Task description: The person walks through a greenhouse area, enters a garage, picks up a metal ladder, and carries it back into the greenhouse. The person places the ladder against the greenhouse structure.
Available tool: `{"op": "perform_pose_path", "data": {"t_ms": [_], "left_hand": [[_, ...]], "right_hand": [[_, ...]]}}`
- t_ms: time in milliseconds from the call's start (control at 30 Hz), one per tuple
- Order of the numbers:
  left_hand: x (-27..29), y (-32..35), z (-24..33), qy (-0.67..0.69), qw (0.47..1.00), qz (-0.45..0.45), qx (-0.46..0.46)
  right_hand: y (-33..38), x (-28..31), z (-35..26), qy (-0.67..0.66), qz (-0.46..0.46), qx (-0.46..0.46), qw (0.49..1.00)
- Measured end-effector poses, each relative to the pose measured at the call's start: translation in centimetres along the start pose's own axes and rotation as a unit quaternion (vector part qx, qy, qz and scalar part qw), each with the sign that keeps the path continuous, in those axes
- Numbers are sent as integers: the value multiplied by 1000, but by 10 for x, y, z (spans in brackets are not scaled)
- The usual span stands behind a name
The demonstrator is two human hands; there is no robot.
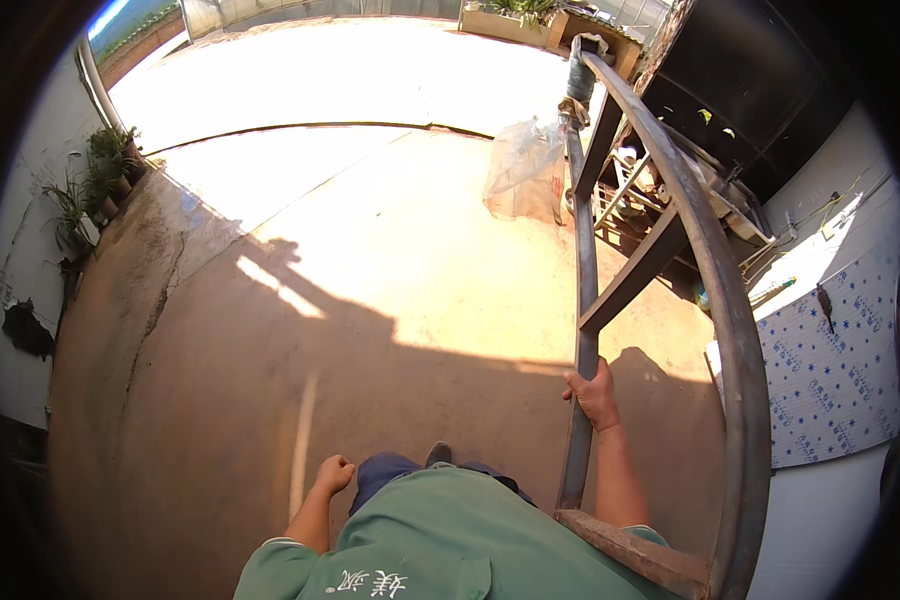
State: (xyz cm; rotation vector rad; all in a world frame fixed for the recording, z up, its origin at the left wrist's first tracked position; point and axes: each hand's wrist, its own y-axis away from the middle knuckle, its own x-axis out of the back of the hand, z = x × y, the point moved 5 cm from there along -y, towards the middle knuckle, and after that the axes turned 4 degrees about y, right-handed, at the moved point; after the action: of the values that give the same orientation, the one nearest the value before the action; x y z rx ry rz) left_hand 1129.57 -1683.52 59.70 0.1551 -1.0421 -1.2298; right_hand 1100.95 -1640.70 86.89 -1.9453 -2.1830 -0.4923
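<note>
A long, ladder-like metal frame (587,265) with two rails and several crosspieces runs from beside my right shoulder to far ahead on the right. My right hand (596,396) is closed around its left rail, below a crosspiece, with the fingers wrapped over the metal. Something dark and pale is wrapped round the frame's far end (581,75). Low at my left side hangs my left hand (336,473), its fingers curled into a loose fist with nothing visible in it. A dark shoe (439,453) shows beneath my green shirt.
Potted plants (108,170) line the left wall. A clear plastic bag (528,170) is seen beside the frame's far part. A cluttered rack (630,190) stands to the right, with a blue-patterned white sheet (830,360) nearer. Sunlit concrete (350,80) lies ahead, past a shadow edge.
</note>
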Motion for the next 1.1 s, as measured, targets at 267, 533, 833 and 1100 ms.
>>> {"op": "perform_pose_path", "data": {"t_ms": [267,533,833,1100], "left_hand": [[2,-133,-5,366,886,-54,278],[158,-435,292,278,957,-42,75],[279,-731,550,177,984,-13,-15],[253,-832,631,97,970,-131,180]], "right_hand": [[-231,-37,-24,14,23,-30,999],[-475,-79,-99,30,52,-65,996],[-744,-94,-97,-1,93,-74,993],[-1018,-47,-135,-26,126,-109,986]]}}
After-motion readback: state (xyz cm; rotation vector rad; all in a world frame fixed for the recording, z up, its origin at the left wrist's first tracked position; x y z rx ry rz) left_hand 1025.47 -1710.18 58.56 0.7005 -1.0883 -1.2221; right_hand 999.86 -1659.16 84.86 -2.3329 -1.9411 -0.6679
